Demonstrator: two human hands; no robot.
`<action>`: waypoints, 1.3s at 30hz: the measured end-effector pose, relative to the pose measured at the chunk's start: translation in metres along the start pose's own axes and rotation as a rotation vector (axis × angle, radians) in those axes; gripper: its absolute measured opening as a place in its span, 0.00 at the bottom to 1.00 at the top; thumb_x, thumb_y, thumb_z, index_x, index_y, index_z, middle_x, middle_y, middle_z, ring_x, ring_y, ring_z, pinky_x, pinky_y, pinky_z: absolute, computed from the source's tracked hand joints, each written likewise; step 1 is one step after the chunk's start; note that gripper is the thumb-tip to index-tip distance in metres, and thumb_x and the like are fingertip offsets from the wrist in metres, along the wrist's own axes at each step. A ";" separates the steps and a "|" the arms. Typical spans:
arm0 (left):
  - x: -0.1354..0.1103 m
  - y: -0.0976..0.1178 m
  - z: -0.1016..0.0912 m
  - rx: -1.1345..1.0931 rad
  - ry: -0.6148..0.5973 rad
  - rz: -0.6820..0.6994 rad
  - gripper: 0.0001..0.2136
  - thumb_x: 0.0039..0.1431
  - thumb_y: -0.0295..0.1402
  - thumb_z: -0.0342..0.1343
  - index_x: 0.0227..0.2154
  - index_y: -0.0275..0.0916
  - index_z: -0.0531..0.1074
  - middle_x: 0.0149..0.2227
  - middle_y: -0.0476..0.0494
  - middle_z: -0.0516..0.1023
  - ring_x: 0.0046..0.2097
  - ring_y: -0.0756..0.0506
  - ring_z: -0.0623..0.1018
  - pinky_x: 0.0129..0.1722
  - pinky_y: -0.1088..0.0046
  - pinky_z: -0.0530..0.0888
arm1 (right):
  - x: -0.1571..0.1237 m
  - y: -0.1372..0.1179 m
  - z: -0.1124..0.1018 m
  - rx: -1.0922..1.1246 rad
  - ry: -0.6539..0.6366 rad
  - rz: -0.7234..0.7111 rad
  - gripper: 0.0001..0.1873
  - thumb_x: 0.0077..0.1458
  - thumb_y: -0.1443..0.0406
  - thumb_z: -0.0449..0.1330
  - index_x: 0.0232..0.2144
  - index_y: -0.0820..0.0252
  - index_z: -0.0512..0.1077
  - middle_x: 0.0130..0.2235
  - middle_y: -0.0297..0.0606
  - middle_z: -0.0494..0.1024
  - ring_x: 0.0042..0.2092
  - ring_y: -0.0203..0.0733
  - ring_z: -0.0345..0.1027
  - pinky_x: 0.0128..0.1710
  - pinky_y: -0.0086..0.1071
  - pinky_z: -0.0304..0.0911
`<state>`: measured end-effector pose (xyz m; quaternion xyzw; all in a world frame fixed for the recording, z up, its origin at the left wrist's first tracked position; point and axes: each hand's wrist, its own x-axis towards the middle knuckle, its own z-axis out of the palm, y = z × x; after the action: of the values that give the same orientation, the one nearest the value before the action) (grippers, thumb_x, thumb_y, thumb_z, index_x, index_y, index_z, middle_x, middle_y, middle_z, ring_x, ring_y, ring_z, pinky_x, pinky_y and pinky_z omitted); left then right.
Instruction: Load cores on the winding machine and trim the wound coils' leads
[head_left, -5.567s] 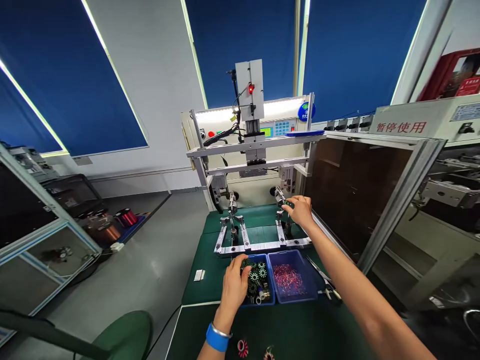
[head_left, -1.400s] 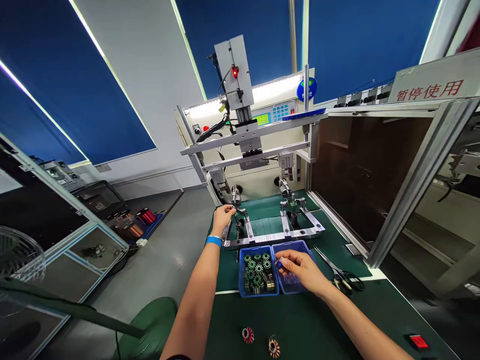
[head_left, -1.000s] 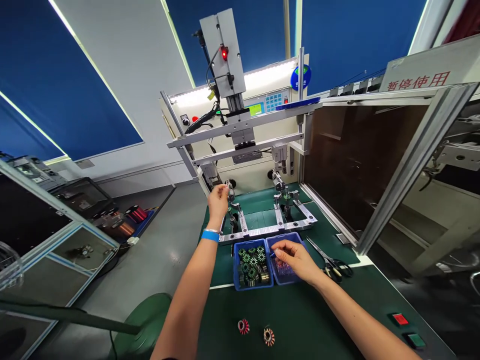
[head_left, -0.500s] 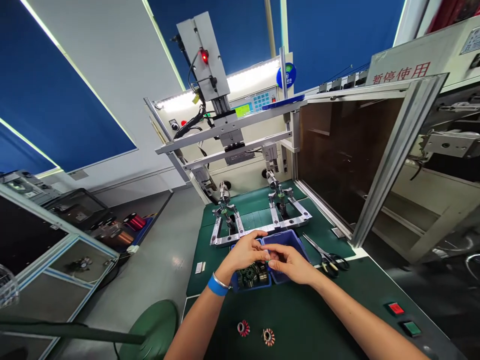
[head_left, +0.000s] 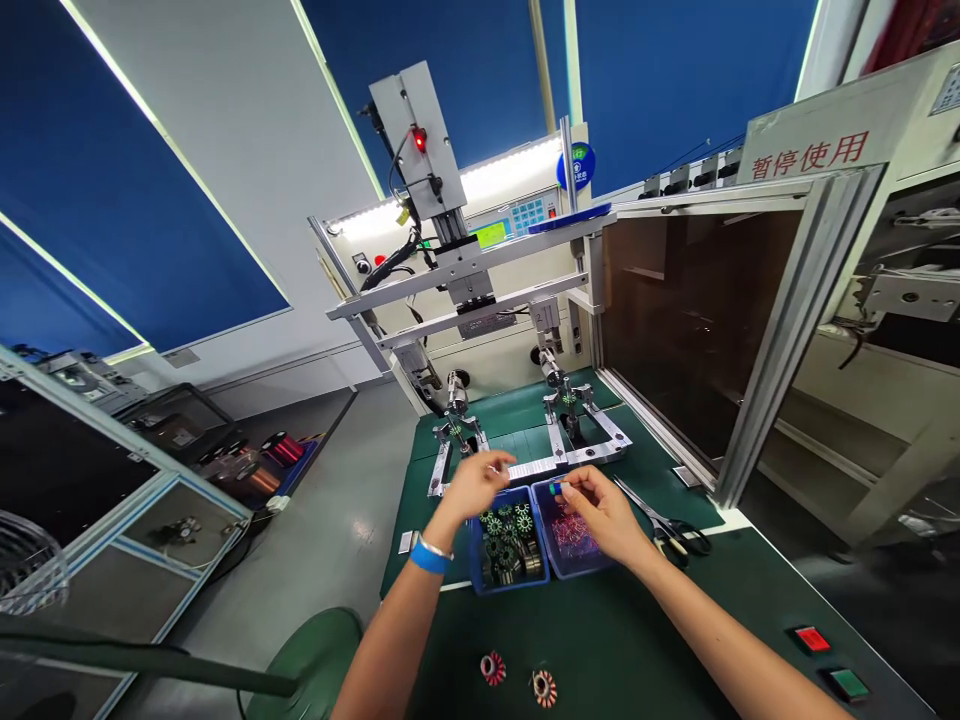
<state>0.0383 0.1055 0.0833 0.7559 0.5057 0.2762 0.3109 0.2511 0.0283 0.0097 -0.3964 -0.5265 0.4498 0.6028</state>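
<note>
- left hand [head_left: 472, 487] hangs over the front rail of the metal fixture [head_left: 532, 470], fingers loosely curled; whether it holds anything is hidden.
- right hand [head_left: 600, 515] pinches a small blue-green piece [head_left: 556, 489] between thumb and finger, just above the right blue bin [head_left: 592, 572].
- that bin holds a tangle of pink-red sleeves [head_left: 570, 538].
- the left blue bin [head_left: 473, 560] beside it holds many green-and-black stator cores [head_left: 505, 530].
- a core [head_left: 568, 398] sits on the right station of the fixture.
- two finished-looking red-banded coils [head_left: 493, 668] lie on the green bench mat [head_left: 622, 640] nearer the person; the full bin suggests most cores remain unwound.
</note>
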 end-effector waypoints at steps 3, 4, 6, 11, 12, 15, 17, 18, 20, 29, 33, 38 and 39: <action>0.041 -0.017 -0.047 0.088 0.348 -0.066 0.15 0.58 0.34 0.53 0.46 0.34 0.76 0.37 0.42 0.78 0.37 0.46 0.77 0.37 0.73 0.72 | 0.002 0.001 -0.001 -0.015 0.027 0.020 0.33 0.51 0.36 0.61 0.35 0.60 0.68 0.33 0.40 0.72 0.35 0.47 0.69 0.33 0.36 0.67; 0.052 -0.023 -0.061 0.116 0.434 -0.083 0.16 0.60 0.34 0.52 0.48 0.34 0.75 0.39 0.40 0.78 0.40 0.45 0.77 0.41 0.72 0.72 | 0.002 0.002 -0.001 -0.031 0.022 0.021 0.33 0.51 0.36 0.60 0.36 0.60 0.68 0.33 0.41 0.72 0.35 0.47 0.69 0.34 0.37 0.67; 0.068 -0.033 -0.078 0.168 0.508 -0.115 0.15 0.58 0.34 0.54 0.45 0.35 0.77 0.39 0.40 0.79 0.42 0.43 0.77 0.44 0.71 0.71 | 0.001 0.005 -0.001 -0.070 0.008 0.025 0.33 0.52 0.36 0.59 0.38 0.60 0.69 0.33 0.41 0.73 0.35 0.47 0.70 0.35 0.38 0.67; 0.075 -0.059 -0.072 0.246 0.430 -0.169 0.05 0.50 0.31 0.61 0.30 0.37 0.78 0.30 0.45 0.80 0.37 0.43 0.78 0.41 0.72 0.71 | 0.000 0.012 -0.002 -0.124 0.023 0.024 0.32 0.54 0.38 0.58 0.42 0.61 0.70 0.34 0.41 0.74 0.35 0.48 0.70 0.36 0.39 0.67; 0.075 -0.063 -0.068 0.252 0.424 -0.172 0.05 0.52 0.32 0.60 0.31 0.37 0.78 0.31 0.45 0.80 0.38 0.43 0.78 0.41 0.72 0.70 | 0.000 0.012 -0.004 -0.129 0.029 0.014 0.31 0.55 0.40 0.57 0.43 0.61 0.70 0.34 0.41 0.74 0.35 0.48 0.71 0.36 0.38 0.68; 0.073 -0.071 -0.063 0.269 0.424 -0.174 0.07 0.55 0.33 0.58 0.34 0.37 0.78 0.35 0.45 0.80 0.40 0.44 0.78 0.41 0.74 0.70 | 0.007 0.008 -0.011 -0.264 0.037 -0.059 0.27 0.60 0.45 0.52 0.45 0.62 0.70 0.35 0.42 0.76 0.34 0.46 0.72 0.34 0.35 0.69; 0.075 -0.073 -0.063 0.284 0.427 -0.178 0.06 0.55 0.33 0.59 0.34 0.38 0.78 0.36 0.45 0.81 0.41 0.44 0.78 0.41 0.74 0.69 | 0.024 -0.002 -0.019 -0.464 0.040 -0.127 0.24 0.62 0.49 0.48 0.44 0.62 0.71 0.34 0.41 0.76 0.33 0.45 0.72 0.32 0.34 0.68; 0.076 -0.074 -0.063 0.292 0.429 -0.181 0.06 0.54 0.33 0.59 0.34 0.38 0.78 0.36 0.45 0.81 0.41 0.44 0.78 0.42 0.74 0.69 | 0.037 -0.010 -0.024 -0.567 0.042 -0.156 0.22 0.62 0.51 0.47 0.42 0.61 0.71 0.34 0.41 0.77 0.33 0.44 0.72 0.32 0.33 0.68; 0.077 -0.075 -0.064 0.308 0.432 -0.190 0.06 0.54 0.33 0.59 0.34 0.38 0.77 0.37 0.45 0.81 0.42 0.44 0.77 0.42 0.73 0.69 | 0.071 -0.028 -0.035 -0.715 0.062 -0.187 0.16 0.61 0.56 0.50 0.40 0.60 0.73 0.35 0.40 0.77 0.35 0.45 0.71 0.37 0.34 0.67; 0.080 -0.081 -0.065 0.341 0.426 -0.183 0.05 0.56 0.33 0.59 0.35 0.41 0.77 0.38 0.45 0.80 0.44 0.42 0.77 0.43 0.71 0.68 | 0.210 -0.055 -0.057 -1.246 0.022 0.001 0.09 0.53 0.63 0.68 0.25 0.60 0.74 0.33 0.44 0.75 0.42 0.50 0.70 0.37 0.33 0.61; 0.082 -0.085 -0.065 0.344 0.411 -0.187 0.05 0.57 0.33 0.59 0.35 0.41 0.77 0.38 0.46 0.80 0.45 0.42 0.76 0.45 0.70 0.68 | 0.211 -0.031 -0.060 -1.296 -0.014 0.095 0.10 0.55 0.62 0.67 0.26 0.61 0.74 0.31 0.43 0.76 0.39 0.49 0.71 0.33 0.32 0.58; 0.079 -0.082 -0.064 0.358 0.398 -0.166 0.06 0.58 0.34 0.58 0.36 0.39 0.76 0.44 0.43 0.77 0.49 0.40 0.74 0.48 0.67 0.68 | 0.199 -0.023 -0.060 -1.255 0.038 0.123 0.11 0.58 0.60 0.64 0.29 0.62 0.75 0.33 0.43 0.77 0.39 0.47 0.70 0.32 0.31 0.56; 0.077 -0.080 -0.064 0.359 0.398 -0.159 0.06 0.58 0.34 0.57 0.36 0.39 0.76 0.46 0.42 0.76 0.50 0.40 0.73 0.49 0.66 0.68 | 0.196 -0.023 -0.060 -1.237 0.046 0.121 0.10 0.59 0.60 0.64 0.30 0.62 0.75 0.33 0.42 0.77 0.39 0.46 0.70 0.32 0.31 0.56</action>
<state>-0.0303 0.2132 0.0726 0.6877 0.6554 0.2999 0.0872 0.3211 0.2100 0.0787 -0.7109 -0.6531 0.0863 0.2462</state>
